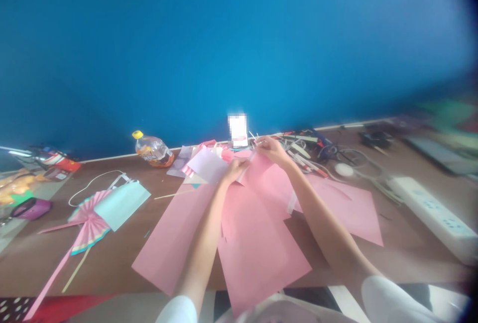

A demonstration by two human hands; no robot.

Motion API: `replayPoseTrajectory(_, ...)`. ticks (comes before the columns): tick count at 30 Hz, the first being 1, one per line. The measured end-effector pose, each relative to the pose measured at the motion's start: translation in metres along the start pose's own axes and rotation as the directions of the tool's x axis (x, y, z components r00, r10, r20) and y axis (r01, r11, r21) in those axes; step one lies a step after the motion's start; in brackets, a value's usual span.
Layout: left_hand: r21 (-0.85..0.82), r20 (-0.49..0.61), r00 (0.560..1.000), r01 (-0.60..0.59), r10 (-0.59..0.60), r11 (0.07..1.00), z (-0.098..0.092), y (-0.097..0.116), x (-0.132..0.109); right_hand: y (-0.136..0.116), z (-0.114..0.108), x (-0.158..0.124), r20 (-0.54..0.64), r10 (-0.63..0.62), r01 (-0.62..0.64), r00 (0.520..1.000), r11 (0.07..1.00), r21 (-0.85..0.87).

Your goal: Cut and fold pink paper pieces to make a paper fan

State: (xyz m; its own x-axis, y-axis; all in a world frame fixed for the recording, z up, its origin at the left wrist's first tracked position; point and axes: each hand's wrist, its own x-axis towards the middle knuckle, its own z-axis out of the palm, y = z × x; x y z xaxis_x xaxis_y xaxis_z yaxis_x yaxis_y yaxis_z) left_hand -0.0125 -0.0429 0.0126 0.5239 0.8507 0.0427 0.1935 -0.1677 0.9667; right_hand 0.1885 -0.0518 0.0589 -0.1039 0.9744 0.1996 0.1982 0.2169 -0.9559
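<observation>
I see the left hand and right hand at twelve o'clock, fingers clamped on a thin white paper strip, apparently keeping it taut.

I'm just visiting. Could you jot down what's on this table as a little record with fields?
Setting: brown table against a blue wall
Left hand: pinching a pink paper piece
Right hand: at the same piece's top edge, grip blurred
Under the arms: large pink sheets
Left side: folded paper fan, light blue sheet, bottle lying down
Right side: white power strip, tangled cables
</observation>
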Motion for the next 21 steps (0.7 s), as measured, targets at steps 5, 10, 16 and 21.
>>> replayPoseTrajectory(5,0.041,-0.013,0.999,-0.037,0.038,0.998,0.001,0.003,-0.001,0.004,-0.001,0.002,-0.064,0.005,-0.007,0.998,1.000,-0.029)
replayPoseTrajectory(10,0.038,-0.092,0.995,-0.025,0.028,0.999,0.002,0.002,0.000,0.010,0.006,0.004,0.076,-0.022,0.027,0.997,0.997,-0.075)
replayPoseTrajectory(16,0.024,-0.188,0.982,0.019,-0.015,1.000,0.003,0.003,-0.003,0.016,0.014,0.009,0.173,-0.039,0.059,0.984,0.991,-0.117)
replayPoseTrajectory(21,0.034,-0.198,0.980,0.026,-0.019,0.999,0.002,-0.004,0.000,0.018,-0.024,0.011,-0.080,-0.001,-0.022,0.997,0.958,-0.286)
